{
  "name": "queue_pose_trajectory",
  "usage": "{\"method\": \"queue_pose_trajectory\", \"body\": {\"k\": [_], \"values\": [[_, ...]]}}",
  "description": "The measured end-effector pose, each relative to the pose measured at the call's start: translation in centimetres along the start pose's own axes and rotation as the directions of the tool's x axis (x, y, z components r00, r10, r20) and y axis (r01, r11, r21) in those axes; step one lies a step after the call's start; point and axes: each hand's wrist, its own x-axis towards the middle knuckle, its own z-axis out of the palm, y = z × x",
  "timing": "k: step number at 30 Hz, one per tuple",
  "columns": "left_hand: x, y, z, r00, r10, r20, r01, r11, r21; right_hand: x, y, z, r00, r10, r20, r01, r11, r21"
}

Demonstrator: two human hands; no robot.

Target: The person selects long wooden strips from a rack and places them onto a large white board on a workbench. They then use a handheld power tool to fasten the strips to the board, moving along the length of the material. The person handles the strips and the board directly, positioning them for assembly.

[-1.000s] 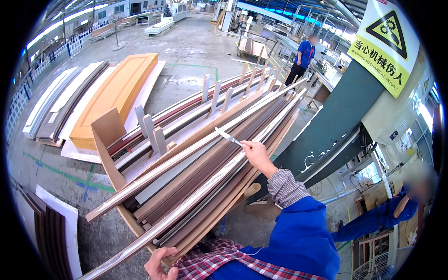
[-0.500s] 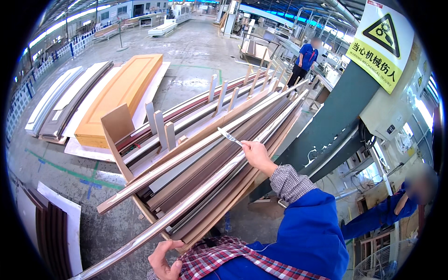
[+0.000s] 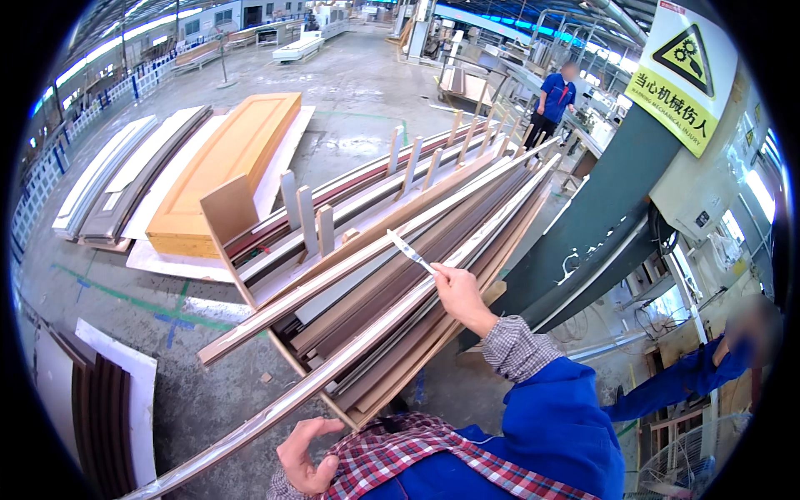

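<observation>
My right hand (image 3: 464,298) is closed around a slim, whitish flat-looking tool (image 3: 410,252), whose exact kind I cannot make out. Its far end points up and left, above a long strip with a pale edge (image 3: 283,315). Below my right hand runs a second long strip (image 3: 292,393), white smears along its top; both lie slanted across the loaded wooden rack (image 3: 367,423). Beside the rack's near corner, my left hand (image 3: 307,457) has thumb and forefinger apart, nothing between them. Brown and grey boards (image 3: 358,312) fill the rack under the strips.
Upright wooden pegs (image 3: 307,221) divide the rack's far side. An orange door panel (image 3: 225,179) and stacked panels (image 3: 100,179) lie at the left; dark boards (image 3: 104,417) stand lower left. A green machine column (image 3: 604,208) rises at right. Two people in blue (image 3: 554,96) are nearby.
The view has shifted slightly, so the rack and panels sit a little further right. My left hand has drawn a little away from the slanted strip. My right hand keeps hold of the slim tool.
</observation>
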Motion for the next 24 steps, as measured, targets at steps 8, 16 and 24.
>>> {"method": "queue_pose_trajectory", "body": {"k": [8,16,24], "values": [[-1.2,-0.7,-1.5,0.999,0.032,0.036,-0.031,0.999,-0.025,-1.8,-3.2,0.7,0.993,-0.006,0.118,0.001,0.999,0.048],[-2.9,-0.6,-2.2,0.999,0.045,0.018,-0.044,0.998,-0.043,-4.3,-6.6,1.8,0.98,-0.023,0.198,-0.003,0.992,0.13],[-4.6,-0.4,-3.3,0.998,0.052,0.044,-0.05,0.998,-0.046,-6.9,-10.0,3.7,0.969,-0.122,0.214,0.094,0.986,0.139]]}}
